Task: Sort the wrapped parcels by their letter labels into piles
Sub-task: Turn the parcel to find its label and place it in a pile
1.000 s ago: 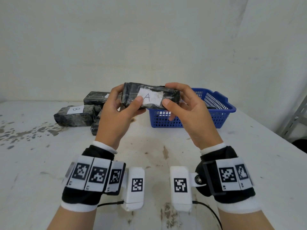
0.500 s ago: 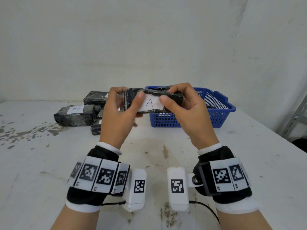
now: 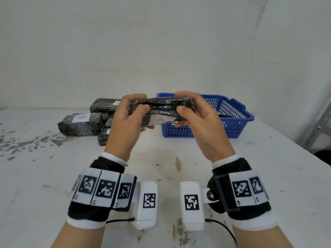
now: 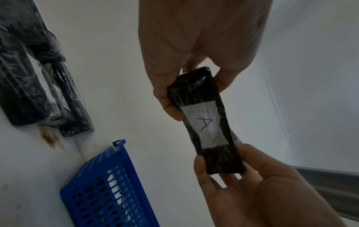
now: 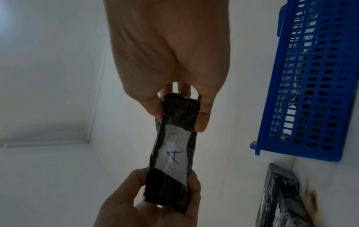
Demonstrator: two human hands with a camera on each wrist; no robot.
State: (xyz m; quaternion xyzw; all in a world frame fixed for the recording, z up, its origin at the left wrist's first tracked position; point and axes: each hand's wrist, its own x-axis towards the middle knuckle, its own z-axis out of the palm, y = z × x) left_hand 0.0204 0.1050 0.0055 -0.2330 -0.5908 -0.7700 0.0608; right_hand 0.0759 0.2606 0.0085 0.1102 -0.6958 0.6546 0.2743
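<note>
A black wrapped parcel (image 3: 161, 108) with a white label marked A is held level in the air by both hands, in front of the blue basket (image 3: 232, 111). My left hand (image 3: 139, 102) pinches its left end between thumb and fingers. My right hand (image 3: 180, 102) pinches the right end the same way. The label sits on the lower front face. In the left wrist view the parcel (image 4: 205, 122) shows its A label plainly, as the parcel (image 5: 174, 153) does in the right wrist view.
At the back left of the white table (image 3: 53, 176) lies a pile of black parcels, one labelled B (image 3: 80, 124), another behind it (image 3: 103, 105) and a small one (image 3: 103, 138) in front. The basket holds dark parcels. A grey shelf post (image 3: 318, 126) stands at the right.
Both hands have turned the parcel so its A label went from facing me to the lower front face. The hands also sank slightly and kept their grip.
</note>
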